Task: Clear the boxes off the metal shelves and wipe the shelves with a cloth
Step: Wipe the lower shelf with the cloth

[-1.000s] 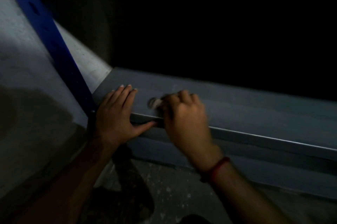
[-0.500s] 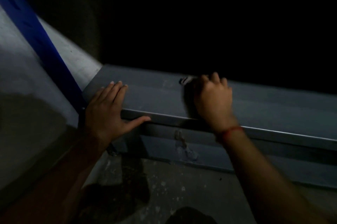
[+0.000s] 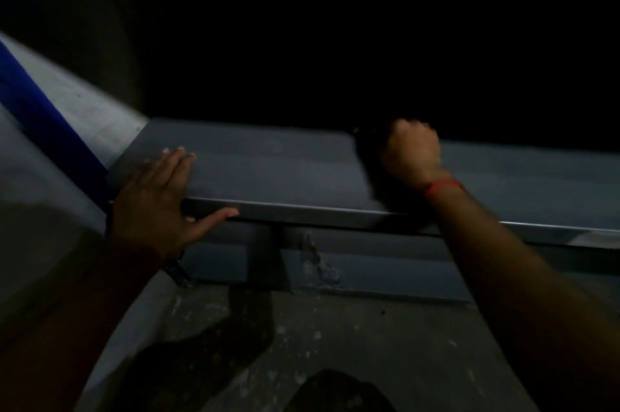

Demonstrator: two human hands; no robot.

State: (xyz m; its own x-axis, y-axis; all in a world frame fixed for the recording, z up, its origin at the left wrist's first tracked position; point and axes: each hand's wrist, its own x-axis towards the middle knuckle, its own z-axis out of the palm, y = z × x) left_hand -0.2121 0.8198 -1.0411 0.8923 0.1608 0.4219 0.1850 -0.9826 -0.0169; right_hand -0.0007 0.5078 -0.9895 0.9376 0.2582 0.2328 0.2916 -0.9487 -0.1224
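Observation:
A grey metal shelf (image 3: 268, 170) runs across the middle of the head view, and no boxes show on it. My left hand (image 3: 151, 196) lies flat on its front left corner, fingers straight on top and the thumb under the front lip. My right hand (image 3: 412, 149) is curled into a fist near the shelf's back edge, with a red thread round the wrist. The cloth is bunched inside that fist and is lost in the dark shadow beside it.
A blue upright post (image 3: 43, 119) slants up from the shelf's left corner, against a pale wall (image 3: 30, 183). A lower grey shelf (image 3: 369, 274) sits beneath, above a stained concrete floor (image 3: 335, 344). Behind the shelf everything is black.
My right hand has slid with the cloth from the front left of the shelf, beside my left hand, to the right and toward the back edge. My left hand has stayed on the corner.

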